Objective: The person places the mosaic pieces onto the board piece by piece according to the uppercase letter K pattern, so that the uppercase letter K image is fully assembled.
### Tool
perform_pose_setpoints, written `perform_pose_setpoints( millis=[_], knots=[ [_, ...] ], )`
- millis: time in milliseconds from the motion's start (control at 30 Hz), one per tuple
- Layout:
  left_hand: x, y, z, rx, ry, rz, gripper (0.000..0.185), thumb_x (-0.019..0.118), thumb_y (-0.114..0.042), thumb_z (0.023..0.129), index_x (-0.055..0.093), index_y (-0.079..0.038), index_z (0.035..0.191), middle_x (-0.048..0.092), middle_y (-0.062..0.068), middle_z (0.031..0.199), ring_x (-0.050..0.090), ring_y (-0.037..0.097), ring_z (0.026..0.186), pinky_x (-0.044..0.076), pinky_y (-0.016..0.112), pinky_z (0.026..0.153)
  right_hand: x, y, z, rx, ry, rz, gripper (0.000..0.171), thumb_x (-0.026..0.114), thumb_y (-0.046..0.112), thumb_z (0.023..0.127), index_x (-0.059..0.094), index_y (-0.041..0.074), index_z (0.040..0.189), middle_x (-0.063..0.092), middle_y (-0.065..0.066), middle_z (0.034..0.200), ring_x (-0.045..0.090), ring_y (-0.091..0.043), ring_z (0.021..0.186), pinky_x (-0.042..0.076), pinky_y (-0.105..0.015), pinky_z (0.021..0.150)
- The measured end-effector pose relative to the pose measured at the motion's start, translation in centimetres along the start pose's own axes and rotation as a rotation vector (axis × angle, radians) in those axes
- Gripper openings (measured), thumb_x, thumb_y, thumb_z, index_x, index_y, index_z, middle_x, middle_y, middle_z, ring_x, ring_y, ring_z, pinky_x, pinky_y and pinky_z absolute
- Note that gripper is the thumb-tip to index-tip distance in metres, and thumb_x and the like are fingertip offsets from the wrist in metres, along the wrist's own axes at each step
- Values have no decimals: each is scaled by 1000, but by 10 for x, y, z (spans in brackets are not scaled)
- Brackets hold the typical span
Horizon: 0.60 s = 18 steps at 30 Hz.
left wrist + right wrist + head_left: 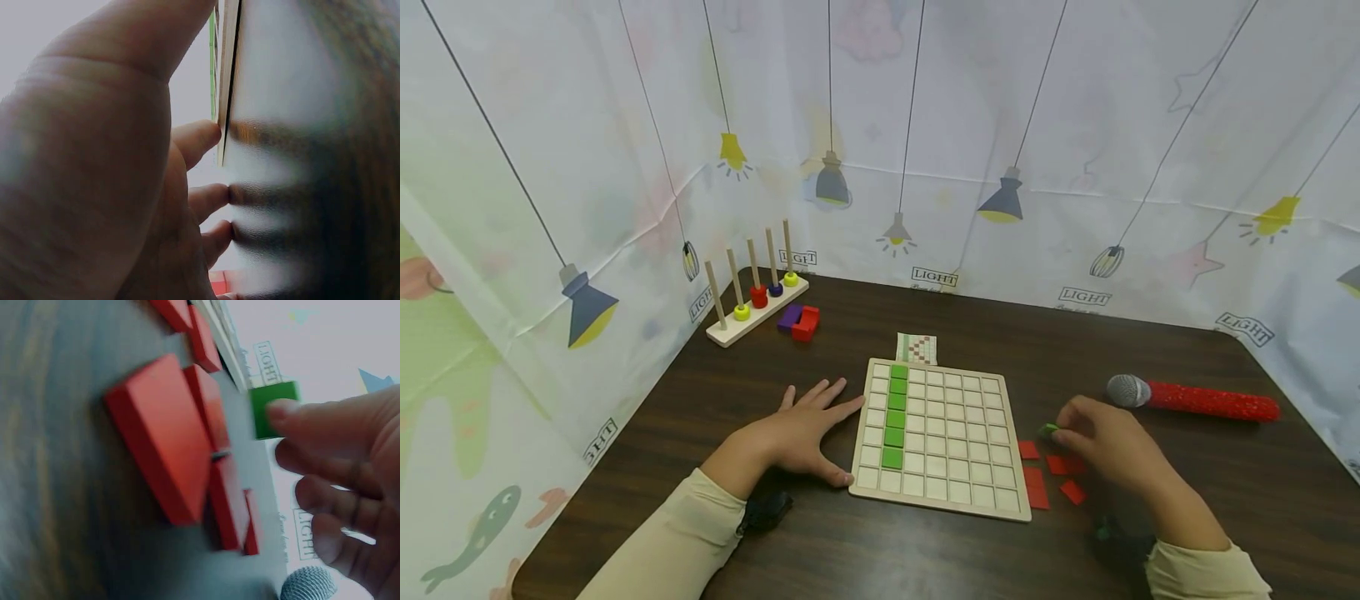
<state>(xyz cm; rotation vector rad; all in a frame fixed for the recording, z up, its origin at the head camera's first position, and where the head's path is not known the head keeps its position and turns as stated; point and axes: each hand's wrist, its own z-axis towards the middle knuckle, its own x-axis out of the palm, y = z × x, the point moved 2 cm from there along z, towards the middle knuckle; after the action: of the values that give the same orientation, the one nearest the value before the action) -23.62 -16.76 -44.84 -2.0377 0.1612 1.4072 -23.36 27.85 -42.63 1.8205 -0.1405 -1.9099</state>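
A wooden grid board (pixel 942 496) lies on the dark table, with a column of green square tiles (pixel 896 418) set in its second column from the left. My left hand (pixel 797 429) is spread flat beside the board, its thumb and index fingertip right at the left edge. To the right of the board, my right hand (pixel 1108 442) pinches a green tile (pixel 265 411) between thumb and fingers, raised over the table. Under and around that hand lie several red tiles (pixel 164 437), some close against the board's right edge.
Behind the board lies a small printed pattern card (pixel 917 348). A peg stacker (pixel 756 312) with coloured rings stands at the back left, beside a purple block (pixel 790 317) and a red block (pixel 806 323). A red microphone (pixel 1210 401) lies at the right.
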Motion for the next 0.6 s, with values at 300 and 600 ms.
perform_pose_setpoints(
  millis=[300, 600],
  knots=[
    [0, 0, 0, 3, -1, 6, 113, 78, -70, 76, 19, -33, 165, 2, 4, 171, -3, 31, 155, -8, 67, 114, 13, 31, 4, -16, -140, 89, 15, 79, 15, 91, 66, 17, 97, 67, 4, 84, 59, -16, 72, 48, -36, 63],
    [1, -1, 1, -8, 1, 13, 114, 78, -71, 76, 18, -34, 165, 1, 4, 171, -4, 29, 155, -7, 67, 115, 43, 95, 11, -177, -15, 234, 13, 80, 20, 91, 67, 23, 94, 64, 12, 82, 59, -10, 71, 48, -28, 56]
  ],
)
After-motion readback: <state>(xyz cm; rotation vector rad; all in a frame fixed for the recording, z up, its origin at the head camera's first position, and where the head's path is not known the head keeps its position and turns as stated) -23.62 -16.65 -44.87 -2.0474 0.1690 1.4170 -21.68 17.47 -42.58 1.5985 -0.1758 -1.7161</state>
